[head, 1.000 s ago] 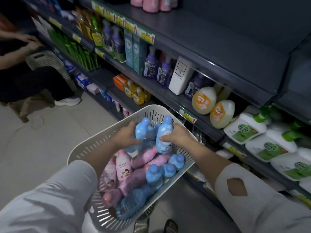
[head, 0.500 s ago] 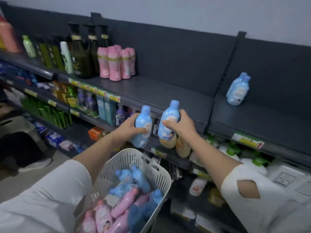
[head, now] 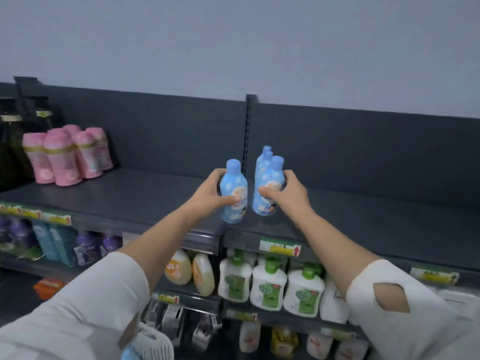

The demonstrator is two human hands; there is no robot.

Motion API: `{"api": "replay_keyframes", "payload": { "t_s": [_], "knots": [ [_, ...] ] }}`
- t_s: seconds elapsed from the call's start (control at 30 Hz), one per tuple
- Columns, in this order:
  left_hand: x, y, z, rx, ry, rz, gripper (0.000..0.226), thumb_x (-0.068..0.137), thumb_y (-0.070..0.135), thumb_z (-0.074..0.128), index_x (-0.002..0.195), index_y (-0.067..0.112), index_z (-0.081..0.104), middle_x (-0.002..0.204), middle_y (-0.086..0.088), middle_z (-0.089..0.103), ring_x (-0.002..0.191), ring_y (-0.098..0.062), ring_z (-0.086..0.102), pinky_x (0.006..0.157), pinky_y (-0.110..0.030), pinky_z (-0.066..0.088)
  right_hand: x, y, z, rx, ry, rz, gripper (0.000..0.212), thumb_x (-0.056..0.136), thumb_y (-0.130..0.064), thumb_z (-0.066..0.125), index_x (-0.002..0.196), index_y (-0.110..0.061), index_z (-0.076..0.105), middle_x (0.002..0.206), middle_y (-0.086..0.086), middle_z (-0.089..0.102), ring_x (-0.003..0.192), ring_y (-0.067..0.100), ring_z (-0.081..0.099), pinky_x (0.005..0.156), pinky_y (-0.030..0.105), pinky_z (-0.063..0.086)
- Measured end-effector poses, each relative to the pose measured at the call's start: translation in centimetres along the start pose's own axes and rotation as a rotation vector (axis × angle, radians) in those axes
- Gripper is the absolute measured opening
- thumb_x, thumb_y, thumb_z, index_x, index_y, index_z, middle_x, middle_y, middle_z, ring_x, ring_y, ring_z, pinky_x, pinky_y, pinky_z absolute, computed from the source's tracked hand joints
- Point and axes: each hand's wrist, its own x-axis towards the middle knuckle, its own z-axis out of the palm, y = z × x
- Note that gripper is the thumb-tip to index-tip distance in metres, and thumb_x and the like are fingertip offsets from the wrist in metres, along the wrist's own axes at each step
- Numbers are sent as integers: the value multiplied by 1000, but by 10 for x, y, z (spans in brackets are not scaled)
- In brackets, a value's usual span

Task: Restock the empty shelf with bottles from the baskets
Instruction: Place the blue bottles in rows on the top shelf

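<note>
**Two blue bottles held up at the dark top shelf**

A pale wall (head: 233, 42) is filling the upper half of the view, and under it a dark grey back panel (head: 168, 131) is running behind the top shelf (head: 130, 198), whose surface is lying mostly bare. At the far left, dark tall bottles (head: 10, 141) are standing beside a cluster of pink bottles (head: 65, 154) on that shelf. A slotted upright post (head: 248, 126) is dividing the shelving into two bays.

The left hand (head: 210, 193) is wrapping its fingers (head: 228, 200) closed around a blue bottle (head: 233, 190), holding it upright above the front edge of the shelf, just left of the post. The right hand (head: 291, 193) is clasping a second blue bottle (head: 267, 188) with its fingers (head: 265, 189) curled shut on it, just right of the post. More blue bottles (head: 265, 157) are showing directly behind it; whether they are touching it cannot be told.

On the shelf below, purple bottles (head: 88, 245) and teal boxes (head: 55, 242) are sitting at the left, orange-labelled bottles (head: 189, 271) in the middle, and white pump bottles with green tops (head: 270, 284) at the right. At the bottom edge, the rim of a white basket (head: 155, 344) is peeking out beneath the left sleeve (head: 78, 313).
</note>
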Motion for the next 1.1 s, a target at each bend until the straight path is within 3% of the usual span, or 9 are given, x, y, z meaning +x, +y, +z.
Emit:
{"api": "replay_keyframes", "payload": {
  "t_s": [0.23,0.37,0.5,0.6,0.93,1.1],
  "knots": [
    [71,2,62,64,28,-6,57,76,12,75,120,23,41,105,10,58,92,-2,58,71,-15,46,68,57,-73,-103,34,25,53,70,-35,79,113,-20,51,109,-2,63,98,19,61,86,39,52],
    [96,-4,79,98,67,-34,52,78,10,73,120,24,45,107,7,60,97,-7,59,75,-20,48,101,79,-87,-133,21,55,54,70,-39,78,113,-23,50,108,-3,62,96,20,62,84,40,53],
    [112,-15,87,106,69,-68,53,78,7,73,121,26,48,111,4,63,102,-12,61,84,-28,51,126,88,-85,-219,-15,70,51,72,-46,74,112,-26,48,102,-6,61,90,19,61,74,36,52],
    [123,-21,90,128,44,-80,55,77,2,72,121,27,48,111,6,63,101,-7,61,81,-20,50,142,91,-78,-290,-27,72,51,73,-49,72,110,-26,47,100,-6,61,88,19,60,66,32,47],
    [153,-40,69,121,-36,-99,58,77,2,73,127,20,51,113,3,66,103,-8,63,80,-18,54,196,98,-42,-324,45,158,54,74,-48,72,111,-20,45,102,1,58,85,24,55,67,32,44],
    [164,-51,63,83,-66,-107,57,75,1,75,123,24,53,112,2,67,104,-11,64,83,-21,54,209,103,-24,-374,87,157,61,75,-48,73,120,-17,45,118,4,56,103,28,58,68,32,39]
  ]
}}
